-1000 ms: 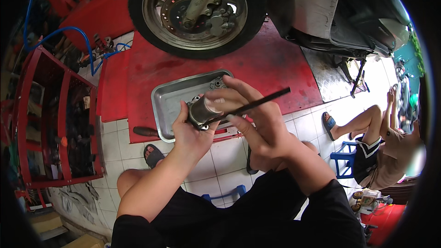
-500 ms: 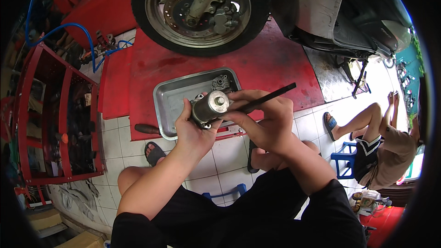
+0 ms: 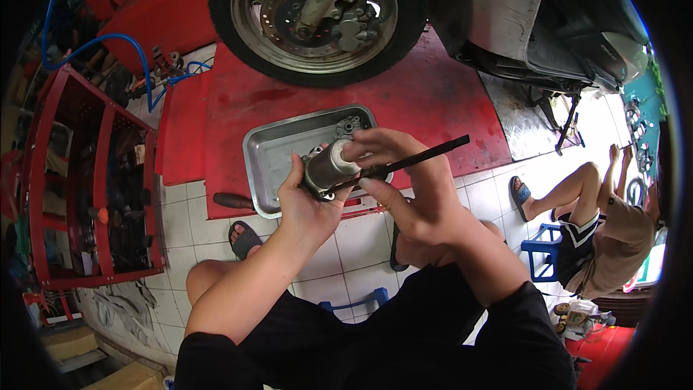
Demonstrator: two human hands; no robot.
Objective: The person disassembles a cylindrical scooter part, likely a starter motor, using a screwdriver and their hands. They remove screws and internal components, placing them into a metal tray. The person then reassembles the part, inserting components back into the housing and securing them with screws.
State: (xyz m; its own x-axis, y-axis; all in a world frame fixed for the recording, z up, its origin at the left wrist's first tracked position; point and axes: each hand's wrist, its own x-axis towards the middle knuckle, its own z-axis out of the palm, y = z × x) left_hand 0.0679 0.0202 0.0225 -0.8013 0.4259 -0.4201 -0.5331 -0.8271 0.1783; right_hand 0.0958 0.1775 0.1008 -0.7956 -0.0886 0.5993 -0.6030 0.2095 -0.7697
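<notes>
My left hand (image 3: 307, 213) is wrapped round a cylindrical metal starter motor (image 3: 326, 172), tilted with its rounded end toward my right hand. The motor is held over a shallow metal pan (image 3: 253, 173). My right hand (image 3: 419, 206) has a slim dark tool (image 3: 437, 150) between thumb and fingers, its shaft pointing up to the right. The tool's inner tip lies against or close beside the motor; I cannot tell what kind it is. My right fingers are extended over the motor's end, partly hiding it. A small metal casting (image 3: 348, 127) lies in the pan's far right corner.
The pan stands on a red lift platform (image 3: 447, 119) below a scooter's front wheel (image 3: 317, 22). A dark handle (image 3: 233, 201) sticks out at the pan's left. A red tool cart (image 3: 101, 188) is at left. At right, another person (image 3: 613, 238) sits on a blue stool (image 3: 540, 249).
My right fingers have lifted and straightened over the motor's end, covering more of it. The dark tool has shifted slightly right and lies at a flatter angle. My left hand still grips the motor.
</notes>
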